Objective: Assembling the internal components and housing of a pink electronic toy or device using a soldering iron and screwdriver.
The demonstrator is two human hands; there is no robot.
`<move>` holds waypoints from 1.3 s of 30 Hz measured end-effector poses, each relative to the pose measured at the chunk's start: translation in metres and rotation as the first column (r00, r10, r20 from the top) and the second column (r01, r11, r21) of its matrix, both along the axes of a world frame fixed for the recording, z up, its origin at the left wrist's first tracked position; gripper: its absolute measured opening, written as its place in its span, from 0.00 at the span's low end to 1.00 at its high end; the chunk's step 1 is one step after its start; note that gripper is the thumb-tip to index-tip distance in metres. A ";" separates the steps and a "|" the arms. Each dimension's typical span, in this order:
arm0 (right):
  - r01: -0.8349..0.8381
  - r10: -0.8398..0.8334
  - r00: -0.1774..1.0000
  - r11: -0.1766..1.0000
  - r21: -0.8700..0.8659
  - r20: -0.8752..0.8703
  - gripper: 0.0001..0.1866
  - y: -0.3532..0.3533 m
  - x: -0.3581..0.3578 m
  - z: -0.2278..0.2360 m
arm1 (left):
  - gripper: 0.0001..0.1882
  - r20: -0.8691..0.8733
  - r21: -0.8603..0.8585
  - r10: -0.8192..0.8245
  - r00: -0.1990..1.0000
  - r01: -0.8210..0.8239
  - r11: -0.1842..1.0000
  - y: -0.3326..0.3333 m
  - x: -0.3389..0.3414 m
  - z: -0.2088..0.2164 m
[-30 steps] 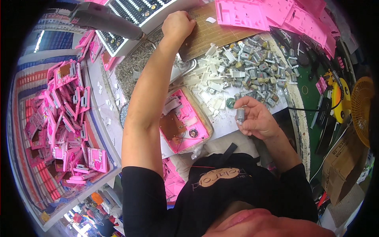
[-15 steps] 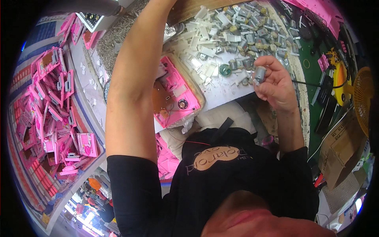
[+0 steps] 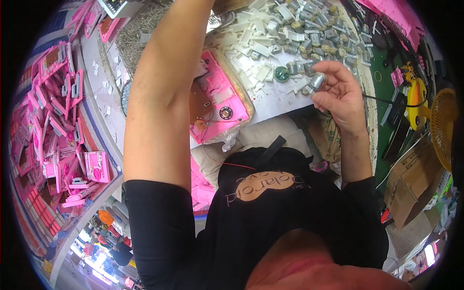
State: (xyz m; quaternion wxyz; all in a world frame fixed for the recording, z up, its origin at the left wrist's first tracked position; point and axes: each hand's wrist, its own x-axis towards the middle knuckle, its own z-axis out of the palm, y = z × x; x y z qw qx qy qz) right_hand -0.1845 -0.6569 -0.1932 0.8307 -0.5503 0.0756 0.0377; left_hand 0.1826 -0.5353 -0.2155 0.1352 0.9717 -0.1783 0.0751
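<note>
Between the thumb and fingers of my right hand (image 3: 342, 92) is a small silver motor (image 3: 317, 81), held just over the near edge of a big heap of motors (image 3: 316, 36) and white plastic brackets (image 3: 251, 34). My left forearm (image 3: 169, 63) reaches up past the top edge, so the left hand is out of the picture. Partly behind that arm lies an open pink plastic casing (image 3: 237, 117), with a brown board (image 3: 199, 104), a round black part (image 3: 225, 112) and thin wires in it. A round green tin (image 3: 281, 73) sits beside the brackets.
Many pink casings (image 3: 55, 130) are piled on the left. Small metal pieces (image 3: 140, 38) cover the bench's far left. To the right are a yellow fan (image 3: 442, 128), black cables and a cardboard box (image 3: 413, 181). Cloth (image 3: 270, 135) hangs between the bench and my shirt.
The view has shifted a little, so the bench and piles sit slightly differently. The motor has turned in my right hand. My left arm still stretches out past the top edge.
</note>
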 end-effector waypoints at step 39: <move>0.008 -0.008 0.999 1.000 -0.001 0.040 0.28 -0.001 -0.012 0.012 | 0.15 0.059 0.076 -0.059 0.997 0.055 0.996 -0.006 0.006 -0.014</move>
